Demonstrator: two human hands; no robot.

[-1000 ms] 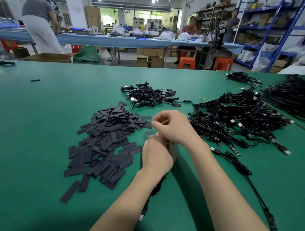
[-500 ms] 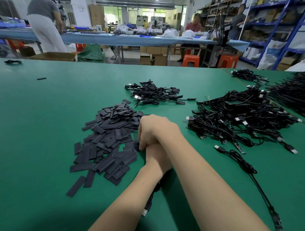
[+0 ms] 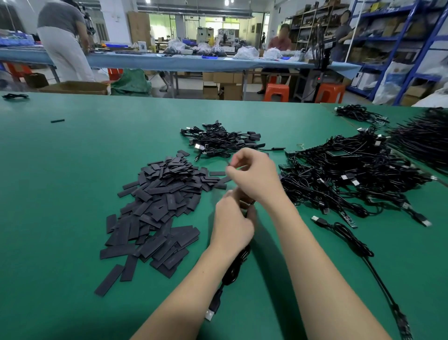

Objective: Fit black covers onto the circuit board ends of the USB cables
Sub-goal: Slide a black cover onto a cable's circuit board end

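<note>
**Bright overhead light, wide-angle bend**

Ceiling lamps (image 3: 226, 2) light the hall evenly; soft shadows fall beside the forearms on the green counter (image 3: 72, 194). Both hands show motion blur. Straight lines bow toward the edges, and the background is slightly soft

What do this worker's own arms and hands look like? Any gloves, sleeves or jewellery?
Both are bare. The left hand and right hand wear no gloves, and no ring, watch or wristband shows on the parts in view. Both forearms are uncovered all the way to the bottom edge of the picture, so no sleeve shows. No markings or tags show on either arm.
</note>
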